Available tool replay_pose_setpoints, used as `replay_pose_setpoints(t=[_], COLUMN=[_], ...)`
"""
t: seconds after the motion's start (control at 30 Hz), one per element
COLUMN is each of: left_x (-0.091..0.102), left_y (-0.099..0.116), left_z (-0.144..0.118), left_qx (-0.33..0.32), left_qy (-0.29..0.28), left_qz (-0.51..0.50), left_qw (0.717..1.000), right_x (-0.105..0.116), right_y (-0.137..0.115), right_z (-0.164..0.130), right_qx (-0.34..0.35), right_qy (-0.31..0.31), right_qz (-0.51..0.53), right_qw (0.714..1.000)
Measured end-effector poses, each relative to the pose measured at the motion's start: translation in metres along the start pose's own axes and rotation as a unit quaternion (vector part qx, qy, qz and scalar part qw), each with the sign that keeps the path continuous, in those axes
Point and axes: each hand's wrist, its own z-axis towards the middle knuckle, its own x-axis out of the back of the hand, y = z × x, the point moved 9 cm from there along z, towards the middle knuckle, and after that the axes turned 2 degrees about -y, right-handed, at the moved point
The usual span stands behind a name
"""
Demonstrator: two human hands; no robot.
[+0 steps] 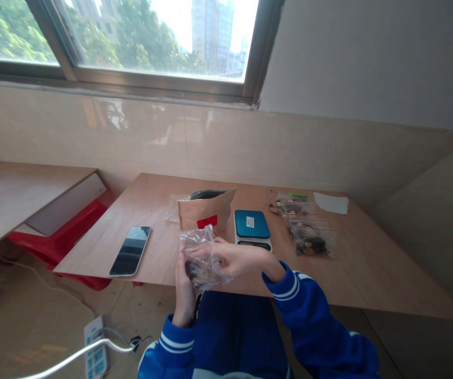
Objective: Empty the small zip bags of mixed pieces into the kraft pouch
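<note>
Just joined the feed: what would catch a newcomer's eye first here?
Both hands, left hand and right hand, hold a clear plastic bag of dark bits at the table's near edge. Behind it stand a brown paper pouch and a blue-topped scale; a phone lies left.

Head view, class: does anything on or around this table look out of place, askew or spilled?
Nothing is spilled. The smartphone lies askew at the table front edge, its corner about at the lip. A power strip lies on the floor with trailing cable.
</note>
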Motion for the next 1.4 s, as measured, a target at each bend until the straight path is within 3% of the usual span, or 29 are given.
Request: replay_pose_setpoints(t=[0.13, 0.37, 0.57, 0.83, 1.2, 1.3, 1.4], left_x=[0.01, -0.002, -0.007, -0.019, -0.02, -0.021, -0.027], left_y=[0.002, -0.004, -0.002, -0.006, 0.009, 0.013, 0.015], left_z=[0.006, -0.001, -0.004, -0.008, -0.006, -0.004, -0.006], left_qx=[-0.007, 0.042, 0.051, 0.126, 0.09, 0.078, 0.08], left_qy=[0.026, 0.014, 0.004, -0.035, -0.046, -0.046, -0.062], left_qz=[0.04, -0.042, -0.05, -0.125, -0.149, -0.154, -0.156], left_qw=[0.999, 0.998, 0.997, 0.984, 0.984, 0.984, 0.982], right_x=[-0.012, -0.012, -0.011, 0.03, 0.082, 0.1, 0.128], right_y=[0.007, 0.004, -0.004, -0.011, -0.017, -0.017, -0.009], right_z=[-0.004, 0.004, 0.002, -0.009, -0.017, -0.016, -0.016], right_qx=[-0.001, -0.083, -0.046, -0.056, -0.036, -0.006, 0.014], right_qy=[-0.047, 0.029, 0.034, 0.06, 0.124, 0.176, 0.3], right_qz=[-0.009, -0.139, -0.185, -0.029, 0.034, 0.062, 0.05], right_qw=[0.999, 0.986, 0.981, 0.996, 0.991, 0.982, 0.952])
